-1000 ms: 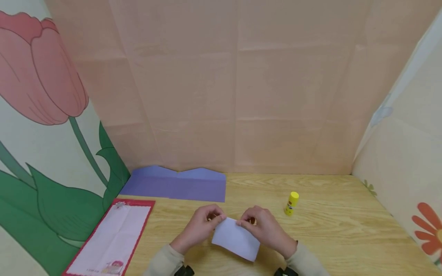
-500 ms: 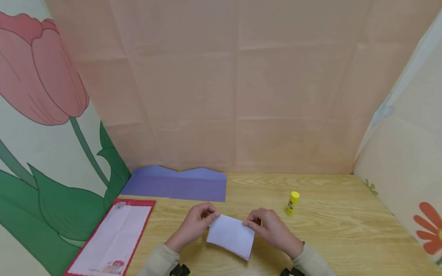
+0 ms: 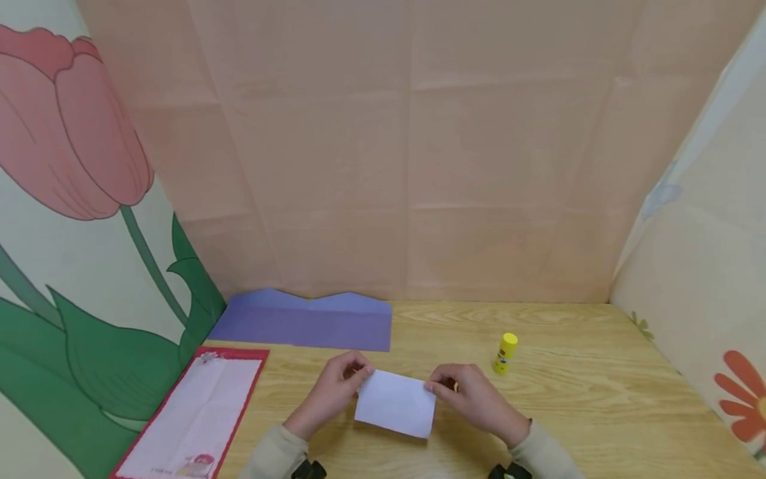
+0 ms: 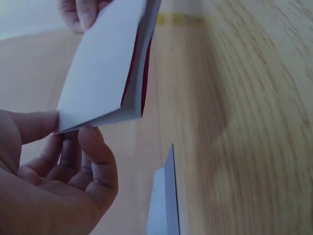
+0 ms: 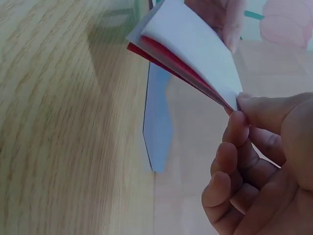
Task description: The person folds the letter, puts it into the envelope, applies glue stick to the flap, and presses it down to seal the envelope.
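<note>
Between both hands hangs a small folded sheet of paper (image 3: 395, 403), white outside, with red inner faces showing at its edges in both wrist views. My left hand (image 3: 335, 390) pinches its upper left corner between thumb and fingers. At the upper right corner, thumb and forefinger of my right hand (image 3: 475, 399) pinch it too. Seen from the left wrist, the folded paper (image 4: 105, 63) has layers parted at the lower edge, held above the table. From the right wrist, the layers of the paper (image 5: 195, 51) also fan apart slightly.
A yellow glue stick (image 3: 505, 353) stands upright to the right, beyond the right hand. Purple folded paper with a wavy edge (image 3: 305, 326) lies at the back left of the wooden table (image 3: 586, 386). A red-bordered white sheet (image 3: 197, 406) lies at the left.
The folded paper has shifted a little left and levelled out. My hands have moved slightly apart, the right one sliding to the paper's right corner.
</note>
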{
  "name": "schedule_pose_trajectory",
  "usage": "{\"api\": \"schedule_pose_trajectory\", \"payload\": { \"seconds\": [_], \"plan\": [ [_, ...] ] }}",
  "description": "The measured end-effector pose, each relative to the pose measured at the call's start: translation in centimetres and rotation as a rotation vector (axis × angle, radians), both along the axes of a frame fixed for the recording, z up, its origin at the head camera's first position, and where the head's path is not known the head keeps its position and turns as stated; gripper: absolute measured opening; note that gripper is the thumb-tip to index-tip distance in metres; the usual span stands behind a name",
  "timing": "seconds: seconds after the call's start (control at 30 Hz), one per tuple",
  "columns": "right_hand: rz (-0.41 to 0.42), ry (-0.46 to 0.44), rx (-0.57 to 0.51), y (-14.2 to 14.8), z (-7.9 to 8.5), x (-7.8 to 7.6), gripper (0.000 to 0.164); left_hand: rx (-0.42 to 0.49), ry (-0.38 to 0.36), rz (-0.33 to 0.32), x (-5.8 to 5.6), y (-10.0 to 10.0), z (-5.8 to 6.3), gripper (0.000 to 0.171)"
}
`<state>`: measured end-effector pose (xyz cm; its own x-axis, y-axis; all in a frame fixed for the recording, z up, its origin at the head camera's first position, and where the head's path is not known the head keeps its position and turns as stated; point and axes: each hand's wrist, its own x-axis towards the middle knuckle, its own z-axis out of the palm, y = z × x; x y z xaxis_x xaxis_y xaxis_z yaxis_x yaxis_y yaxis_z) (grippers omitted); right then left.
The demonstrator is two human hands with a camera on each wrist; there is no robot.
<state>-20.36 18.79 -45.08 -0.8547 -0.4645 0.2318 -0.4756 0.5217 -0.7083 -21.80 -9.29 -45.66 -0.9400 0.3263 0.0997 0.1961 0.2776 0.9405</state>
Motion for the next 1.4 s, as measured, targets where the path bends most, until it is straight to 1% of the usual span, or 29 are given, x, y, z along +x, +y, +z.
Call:
{"api": "schedule_pose_trajectory", "payload": {
  "seconds": [0.13,0.3,0.37,0.57,0.77,0.93,1.03,1.17,1.27,1.4],
  "plan": [
    [0.007,-0.016,-0.001,0.1,0.0,0.0,0.016,-0.009,-0.002,-0.036,0.0,-0.1,-0.2,0.013],
    [0.001,-0.006,-0.01,-0.2,0.2,0.1,0.016,-0.073,0.06,-0.071,0.0,0.3,-0.5,0.01],
    [-0.001,0.002,-0.019,-0.4,0.2,0.1,0.016,-0.088,0.073,-0.068,0.0,0.5,-0.6,0.009],
    [-0.015,0.027,-0.036,-0.9,0.3,0.2,0.015,-0.077,0.075,-0.064,0.1,0.9,-0.6,0.008],
    [-0.017,0.01,-0.05,-1.1,0.2,0.2,0.013,-0.053,0.045,-0.082,0.4,1.1,-0.4,0.009],
    [-0.019,-0.011,-0.057,-1.3,0.1,0.1,0.012,-0.03,0.039,-0.097,0.4,1.4,-0.5,0.011],
    [-0.023,-0.004,-0.056,-1.5,0.1,0.0,0.012,-0.026,0.051,-0.086,0.4,1.5,-0.6,0.01],
    [-0.003,0.017,-0.051,-1.5,-0.1,-0.1,0.012,-0.032,0.076,-0.076,0.5,1.7,-0.5,0.008],
    [0.02,0.014,-0.051,-1.4,-0.1,-0.1,0.014,-0.039,0.077,-0.071,0.5,1.8,-0.4,0.008],
    [0.02,0.019,-0.046,-1.3,-0.1,-0.2,0.015,-0.042,0.071,-0.061,0.6,1.9,-0.3,0.008]
  ]
}}
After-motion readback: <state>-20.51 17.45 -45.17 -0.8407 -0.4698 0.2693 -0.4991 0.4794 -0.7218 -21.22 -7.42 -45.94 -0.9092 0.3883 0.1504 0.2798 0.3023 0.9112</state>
